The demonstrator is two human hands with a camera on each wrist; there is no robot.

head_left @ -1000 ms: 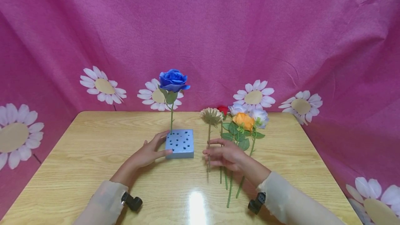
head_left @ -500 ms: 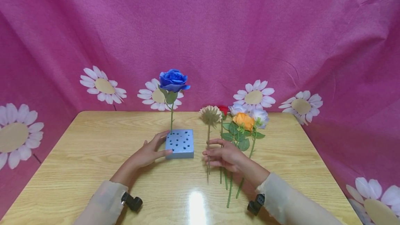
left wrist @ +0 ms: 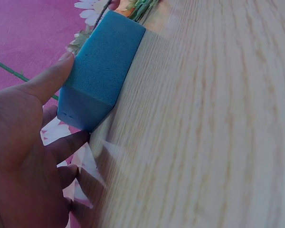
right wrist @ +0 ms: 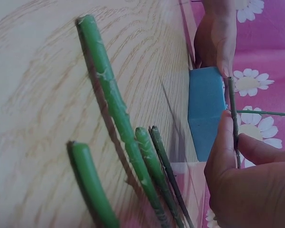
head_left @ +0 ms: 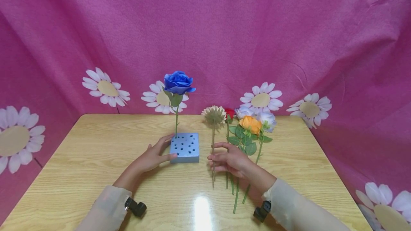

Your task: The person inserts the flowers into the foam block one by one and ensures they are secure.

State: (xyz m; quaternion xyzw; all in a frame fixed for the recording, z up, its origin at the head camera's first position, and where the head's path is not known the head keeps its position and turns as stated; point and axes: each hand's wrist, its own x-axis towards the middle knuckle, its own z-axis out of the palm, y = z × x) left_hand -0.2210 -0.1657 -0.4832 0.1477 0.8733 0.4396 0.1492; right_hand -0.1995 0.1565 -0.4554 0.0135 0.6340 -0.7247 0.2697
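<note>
A blue foam block (head_left: pixel 187 157) with several holes in its top sits on the table, and a blue rose (head_left: pixel 178 82) stands upright in its back-left hole. My left hand (head_left: pixel 156 157) holds the block's left side, thumb near the front corner and fingers around the back, as the left wrist view confirms. To the right of the block, my right hand (head_left: pixel 233 160) pinches the brown stem (right wrist: pixel 232 111) of a cream daisy-like flower (head_left: pixel 214 114) between thumb and fingers. That flower is raised upright, its head facing away, with the stem's lower end below the fingers.
Right of the block lie an orange rose (head_left: pixel 250 124), a red flower (head_left: pixel 229 112) and pale white-lilac flowers (head_left: pixel 267 120), their green stems pointing toward the front edge. A pink cloth (head_left: pixel 205 38) printed with daisies hangs behind the wooden table (head_left: pixel 96 145).
The cream flower's head has tilted up and shifted slightly left in my right hand, which has moved a little left. My left hand and the block have stayed still.
</note>
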